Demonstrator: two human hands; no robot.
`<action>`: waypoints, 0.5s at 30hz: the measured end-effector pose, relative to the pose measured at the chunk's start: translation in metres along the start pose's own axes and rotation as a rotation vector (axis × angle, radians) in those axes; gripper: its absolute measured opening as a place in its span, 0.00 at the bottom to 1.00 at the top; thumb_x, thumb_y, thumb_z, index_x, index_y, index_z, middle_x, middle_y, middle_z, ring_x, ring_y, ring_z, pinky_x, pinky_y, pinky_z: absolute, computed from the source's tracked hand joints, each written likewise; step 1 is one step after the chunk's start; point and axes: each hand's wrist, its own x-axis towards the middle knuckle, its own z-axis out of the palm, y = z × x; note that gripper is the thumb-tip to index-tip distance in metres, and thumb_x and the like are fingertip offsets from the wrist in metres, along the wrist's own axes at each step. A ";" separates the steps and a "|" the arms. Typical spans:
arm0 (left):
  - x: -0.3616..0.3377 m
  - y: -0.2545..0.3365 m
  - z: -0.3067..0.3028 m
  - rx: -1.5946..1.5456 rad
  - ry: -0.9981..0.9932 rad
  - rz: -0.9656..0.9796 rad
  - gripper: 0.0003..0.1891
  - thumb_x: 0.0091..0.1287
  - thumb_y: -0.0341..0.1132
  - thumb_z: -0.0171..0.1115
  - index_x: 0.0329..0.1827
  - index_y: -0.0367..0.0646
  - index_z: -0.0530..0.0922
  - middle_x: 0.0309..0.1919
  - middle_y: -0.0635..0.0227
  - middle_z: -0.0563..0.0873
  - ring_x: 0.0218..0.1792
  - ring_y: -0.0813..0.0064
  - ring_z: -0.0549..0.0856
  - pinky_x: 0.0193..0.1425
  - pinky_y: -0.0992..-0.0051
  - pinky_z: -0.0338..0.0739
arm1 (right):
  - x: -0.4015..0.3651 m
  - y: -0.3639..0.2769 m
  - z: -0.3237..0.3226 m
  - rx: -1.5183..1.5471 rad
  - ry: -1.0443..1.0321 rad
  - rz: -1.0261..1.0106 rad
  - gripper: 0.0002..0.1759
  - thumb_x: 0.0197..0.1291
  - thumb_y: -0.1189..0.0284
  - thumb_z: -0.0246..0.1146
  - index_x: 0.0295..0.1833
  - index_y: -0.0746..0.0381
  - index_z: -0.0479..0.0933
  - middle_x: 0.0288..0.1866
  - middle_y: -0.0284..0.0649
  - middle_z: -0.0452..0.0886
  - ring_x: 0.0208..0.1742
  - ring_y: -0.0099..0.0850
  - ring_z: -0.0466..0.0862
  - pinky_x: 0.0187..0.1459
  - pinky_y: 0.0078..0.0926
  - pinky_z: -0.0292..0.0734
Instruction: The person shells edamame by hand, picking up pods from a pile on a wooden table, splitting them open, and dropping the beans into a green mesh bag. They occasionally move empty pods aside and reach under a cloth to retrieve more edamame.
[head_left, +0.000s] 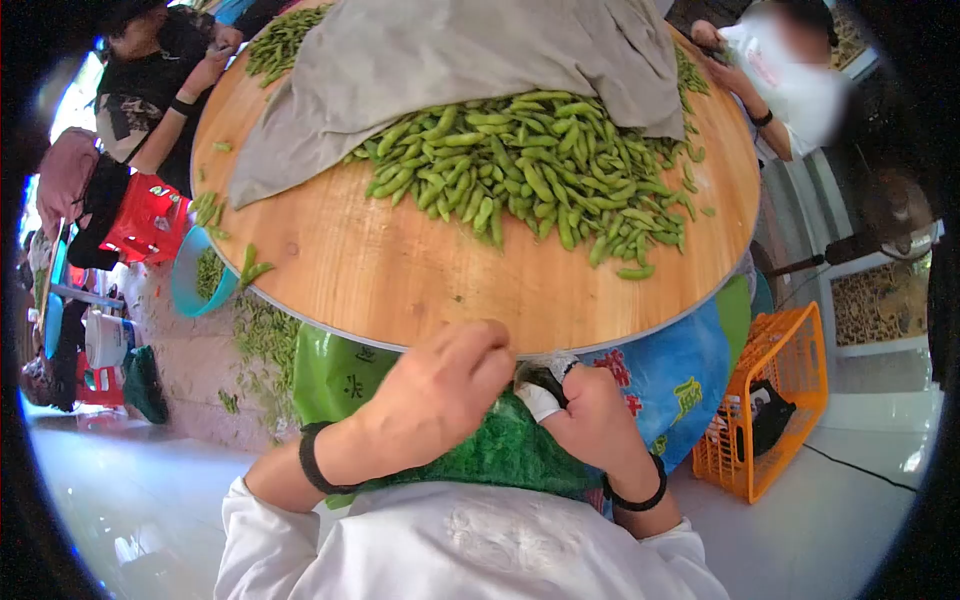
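My left hand (445, 385) is at the near edge of the round wooden table (380, 290), with its fingers curled closed. Whatever those fingers may hold is hidden. Beside it, my right hand (600, 418) is also closed, and a white wrap or cover (538, 402) shows at its thumb. A small dark patch sits between the two hands; I cannot make out what it is. Below both hands, green mesh (510, 445) lies over my lap. Farther up the table is a heap of green soybean pods (520, 170), partly under a grey cloth (470, 60).
Two people sit at the far left and far right, hands at the table's rim. A turquoise basin (187, 275) with green contents and a red crate (145, 220) stand left. Pods litter the floor. An orange plastic crate (745, 440) stands right, holding something black.
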 end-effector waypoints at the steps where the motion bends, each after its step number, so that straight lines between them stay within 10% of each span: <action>1: -0.006 -0.002 -0.005 0.012 0.052 -0.156 0.08 0.48 0.21 0.57 0.33 0.36 0.76 0.34 0.58 0.78 0.34 0.59 0.79 0.36 0.69 0.76 | 0.002 0.000 0.001 -0.083 0.025 -0.014 0.09 0.50 0.75 0.60 0.36 0.68 0.74 0.26 0.56 0.76 0.30 0.53 0.78 0.30 0.42 0.71; 7: -0.050 -0.029 -0.079 0.408 0.191 -0.550 0.08 0.49 0.19 0.57 0.32 0.38 0.76 0.36 0.59 0.81 0.35 0.57 0.81 0.38 0.66 0.76 | 0.001 -0.006 -0.004 -0.119 0.008 0.045 0.10 0.52 0.72 0.62 0.37 0.67 0.75 0.27 0.55 0.77 0.31 0.52 0.78 0.30 0.42 0.72; 9: -0.059 -0.034 -0.097 0.959 0.141 -0.479 0.09 0.48 0.19 0.58 0.32 0.41 0.76 0.36 0.62 0.79 0.36 0.56 0.79 0.40 0.64 0.74 | 0.002 -0.008 -0.003 -0.129 0.002 0.024 0.10 0.53 0.71 0.62 0.38 0.67 0.75 0.28 0.54 0.78 0.31 0.52 0.78 0.30 0.42 0.72; 15: -0.006 -0.074 -0.099 0.409 0.064 -0.448 0.04 0.54 0.25 0.58 0.32 0.38 0.77 0.33 0.55 0.79 0.36 0.54 0.80 0.39 0.64 0.74 | 0.005 -0.010 0.007 -0.096 0.002 -0.065 0.10 0.52 0.71 0.62 0.38 0.67 0.75 0.27 0.55 0.77 0.31 0.52 0.78 0.30 0.44 0.71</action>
